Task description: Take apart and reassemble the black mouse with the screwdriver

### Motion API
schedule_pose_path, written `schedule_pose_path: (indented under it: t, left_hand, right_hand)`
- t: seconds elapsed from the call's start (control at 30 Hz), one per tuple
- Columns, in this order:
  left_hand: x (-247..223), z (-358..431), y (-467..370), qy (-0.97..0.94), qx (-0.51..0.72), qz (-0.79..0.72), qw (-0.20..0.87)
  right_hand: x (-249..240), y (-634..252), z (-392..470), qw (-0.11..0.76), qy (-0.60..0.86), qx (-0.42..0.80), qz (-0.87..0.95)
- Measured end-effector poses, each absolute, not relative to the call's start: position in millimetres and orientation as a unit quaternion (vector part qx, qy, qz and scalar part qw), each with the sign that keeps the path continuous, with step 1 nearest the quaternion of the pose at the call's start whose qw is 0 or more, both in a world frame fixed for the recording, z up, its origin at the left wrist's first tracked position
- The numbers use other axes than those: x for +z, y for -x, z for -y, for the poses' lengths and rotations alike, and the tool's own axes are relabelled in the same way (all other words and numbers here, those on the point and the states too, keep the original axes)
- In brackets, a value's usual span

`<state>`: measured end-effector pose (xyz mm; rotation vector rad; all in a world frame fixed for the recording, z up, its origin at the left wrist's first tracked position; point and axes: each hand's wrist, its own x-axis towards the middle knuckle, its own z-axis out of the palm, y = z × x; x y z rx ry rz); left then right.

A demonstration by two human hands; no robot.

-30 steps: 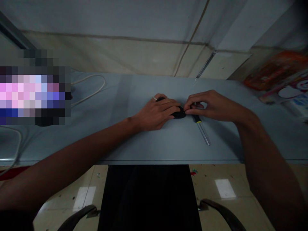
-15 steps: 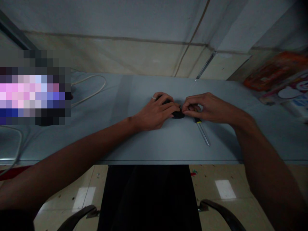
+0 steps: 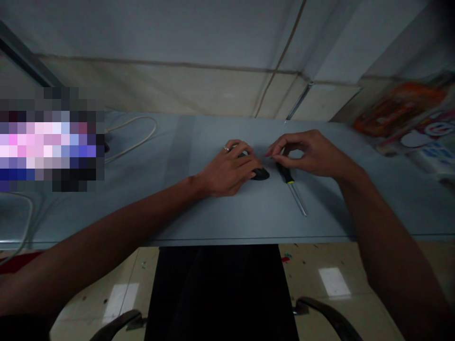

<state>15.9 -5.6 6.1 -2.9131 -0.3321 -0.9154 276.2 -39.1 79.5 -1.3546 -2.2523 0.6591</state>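
Note:
My left hand (image 3: 232, 169), with a ring on one finger, is closed around a black computer mouse (image 3: 261, 174) on the grey table. Part of the mouse is hidden beneath the fingers. To its right, my right hand (image 3: 302, 154) is raised slightly with thumb and fingertips brought together in a pinch. Whatever lies between those tips is too small to make out. Below that hand rests a screwdriver (image 3: 292, 187) with a black and yellow handle, its metal shaft pointing toward the table's front edge.
A pale cable (image 3: 154, 124) loops over the table (image 3: 213, 222) at the left, beside a pixelated bright area. Orange and white plastic packages (image 3: 401, 109) lie at the right. A tiled wall (image 3: 159, 85) runs along the back. Chair armrests (image 3: 320, 312) show below.
My right hand has drawn slightly up and away from the mouse, opening a gap and uncovering more of the screwdriver handle. My left hand stays on the mouse.

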Motion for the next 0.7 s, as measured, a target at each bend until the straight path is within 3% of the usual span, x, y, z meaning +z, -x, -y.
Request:
schedule_pose_path:
  t: [0.13, 0.33, 0.6, 0.7]
  left_hand:
    - [8.9, 7.7, -17.0, 0.936, -0.329, 0.109, 0.060]
    - [10.4, 7.7, -18.1, 0.932, -0.329, 0.120, 0.090]
    - [14.6, 9.4, -18.2, 0.913, -0.361, 0.078, 0.171]
    - [14.0, 10.5, -17.7, 0.908, -0.381, 0.088, 0.148]
  right_hand:
    - [77.7, -279.6, 37.4, 0.262, 0.511, 0.247, 0.781]
    - [67.3, -281.7, 25.8, 0.262, 0.515, 0.208, 0.789]
    - [53.1, -283.9, 14.9, 0.185, 0.482, 0.056, 0.854]
    - [49.7, -280.9, 17.5, 0.167, 0.492, 0.030, 0.854]
